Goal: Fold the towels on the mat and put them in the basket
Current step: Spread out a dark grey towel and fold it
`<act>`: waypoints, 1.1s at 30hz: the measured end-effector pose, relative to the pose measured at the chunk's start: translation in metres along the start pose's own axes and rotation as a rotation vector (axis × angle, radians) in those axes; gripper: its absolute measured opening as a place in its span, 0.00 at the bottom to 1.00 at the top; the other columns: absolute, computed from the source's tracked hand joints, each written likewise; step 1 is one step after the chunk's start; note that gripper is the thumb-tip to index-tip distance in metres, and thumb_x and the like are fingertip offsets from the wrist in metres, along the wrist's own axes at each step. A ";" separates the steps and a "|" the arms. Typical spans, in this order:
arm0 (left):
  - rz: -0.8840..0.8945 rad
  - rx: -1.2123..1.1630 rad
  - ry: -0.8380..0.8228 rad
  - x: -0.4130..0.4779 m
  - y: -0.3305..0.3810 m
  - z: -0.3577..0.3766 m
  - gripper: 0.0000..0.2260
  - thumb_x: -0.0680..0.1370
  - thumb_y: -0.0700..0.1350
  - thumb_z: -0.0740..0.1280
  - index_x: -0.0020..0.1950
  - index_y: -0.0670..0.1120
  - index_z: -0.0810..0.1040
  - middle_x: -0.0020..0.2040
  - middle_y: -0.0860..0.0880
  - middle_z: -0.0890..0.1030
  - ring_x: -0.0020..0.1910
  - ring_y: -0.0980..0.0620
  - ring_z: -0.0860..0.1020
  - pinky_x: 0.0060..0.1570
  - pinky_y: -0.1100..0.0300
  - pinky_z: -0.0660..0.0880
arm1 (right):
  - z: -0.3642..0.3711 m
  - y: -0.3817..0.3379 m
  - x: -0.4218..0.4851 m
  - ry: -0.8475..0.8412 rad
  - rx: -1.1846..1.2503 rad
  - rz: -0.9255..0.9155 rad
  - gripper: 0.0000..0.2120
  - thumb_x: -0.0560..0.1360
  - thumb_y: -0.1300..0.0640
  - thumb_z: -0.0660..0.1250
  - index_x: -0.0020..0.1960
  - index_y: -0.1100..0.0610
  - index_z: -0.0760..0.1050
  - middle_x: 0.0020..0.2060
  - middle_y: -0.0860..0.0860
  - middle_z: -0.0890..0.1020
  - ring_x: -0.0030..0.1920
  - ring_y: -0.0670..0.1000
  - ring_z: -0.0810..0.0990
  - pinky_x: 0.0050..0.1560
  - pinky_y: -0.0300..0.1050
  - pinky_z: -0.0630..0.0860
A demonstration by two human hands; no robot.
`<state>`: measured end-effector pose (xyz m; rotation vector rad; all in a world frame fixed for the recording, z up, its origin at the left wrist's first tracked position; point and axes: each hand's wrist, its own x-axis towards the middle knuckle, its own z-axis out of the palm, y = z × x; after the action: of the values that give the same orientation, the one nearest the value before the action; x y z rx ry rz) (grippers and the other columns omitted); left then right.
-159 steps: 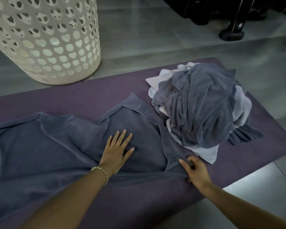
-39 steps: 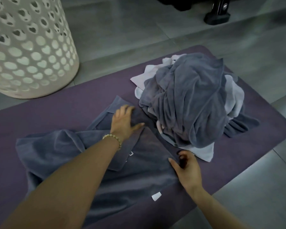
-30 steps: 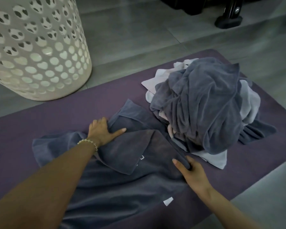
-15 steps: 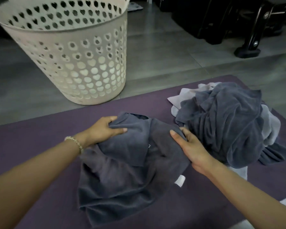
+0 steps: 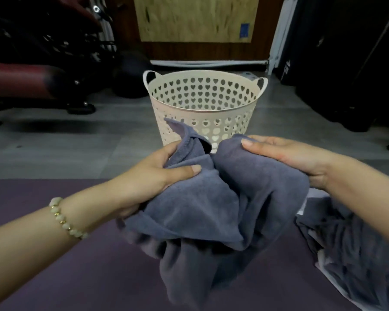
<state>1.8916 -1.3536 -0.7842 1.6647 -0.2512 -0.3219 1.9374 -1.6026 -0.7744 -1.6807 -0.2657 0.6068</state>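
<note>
As fingers (image 5: 263, 144) curl round it, towel (image 5: 211, 209) bunched

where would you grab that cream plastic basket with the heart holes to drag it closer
Take the cream plastic basket by its two loop handles, the left handle and right handle, hooked from above. They stand up on opposite sides of the rim, while the wide tapered wall gives no hold. The left hand and right hand grip the grey terry towel now.
</note>
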 end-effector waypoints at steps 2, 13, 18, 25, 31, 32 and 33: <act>-0.022 -0.050 0.003 -0.014 0.000 -0.007 0.17 0.75 0.42 0.67 0.63 0.54 0.74 0.55 0.51 0.83 0.54 0.51 0.82 0.54 0.57 0.78 | 0.005 -0.007 0.004 -0.079 -0.003 0.045 0.26 0.67 0.45 0.68 0.62 0.56 0.76 0.55 0.57 0.82 0.56 0.57 0.81 0.56 0.48 0.78; -0.361 0.359 0.318 -0.026 -0.243 -0.048 0.27 0.76 0.42 0.69 0.72 0.46 0.63 0.65 0.50 0.72 0.66 0.49 0.72 0.66 0.59 0.66 | -0.002 0.206 0.097 0.226 -0.762 0.226 0.13 0.65 0.47 0.78 0.42 0.52 0.80 0.44 0.50 0.83 0.50 0.51 0.80 0.51 0.43 0.73; -0.450 0.720 0.495 -0.023 -0.315 -0.049 0.31 0.74 0.55 0.70 0.73 0.44 0.65 0.68 0.46 0.70 0.67 0.44 0.66 0.67 0.54 0.63 | 0.016 0.303 0.087 0.476 -0.537 0.346 0.19 0.69 0.56 0.76 0.58 0.60 0.76 0.56 0.54 0.79 0.56 0.53 0.77 0.57 0.44 0.71; -0.120 1.014 -0.179 -0.025 -0.346 -0.030 0.37 0.58 0.78 0.58 0.59 0.58 0.74 0.57 0.61 0.70 0.57 0.62 0.65 0.64 0.64 0.60 | 0.031 0.337 0.092 0.446 -0.512 0.296 0.23 0.69 0.54 0.75 0.61 0.56 0.73 0.55 0.50 0.73 0.55 0.51 0.74 0.60 0.46 0.72; 0.017 1.051 -0.108 -0.019 -0.363 -0.039 0.20 0.71 0.67 0.61 0.47 0.53 0.79 0.48 0.57 0.79 0.48 0.56 0.76 0.52 0.61 0.72 | 0.042 0.335 0.120 0.765 -0.193 0.368 0.30 0.70 0.54 0.75 0.67 0.62 0.68 0.58 0.59 0.77 0.59 0.58 0.76 0.60 0.49 0.72; -0.027 0.974 -0.052 -0.017 -0.359 -0.038 0.22 0.71 0.70 0.58 0.44 0.53 0.79 0.45 0.57 0.79 0.45 0.58 0.76 0.50 0.61 0.73 | 0.041 0.334 0.124 0.788 -0.148 0.374 0.30 0.70 0.54 0.75 0.67 0.62 0.68 0.58 0.59 0.77 0.59 0.58 0.76 0.61 0.49 0.72; -0.090 0.860 0.037 -0.016 -0.352 -0.037 0.21 0.72 0.69 0.59 0.42 0.52 0.78 0.41 0.58 0.79 0.42 0.60 0.76 0.47 0.62 0.73 | 0.040 0.332 0.127 0.794 -0.113 0.382 0.28 0.70 0.55 0.75 0.65 0.63 0.69 0.57 0.59 0.78 0.57 0.58 0.77 0.59 0.48 0.74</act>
<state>1.8820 -1.2719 -1.1288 2.5333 -0.3105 -0.2622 1.9695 -1.5750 -1.1297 -1.9612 0.6105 0.1582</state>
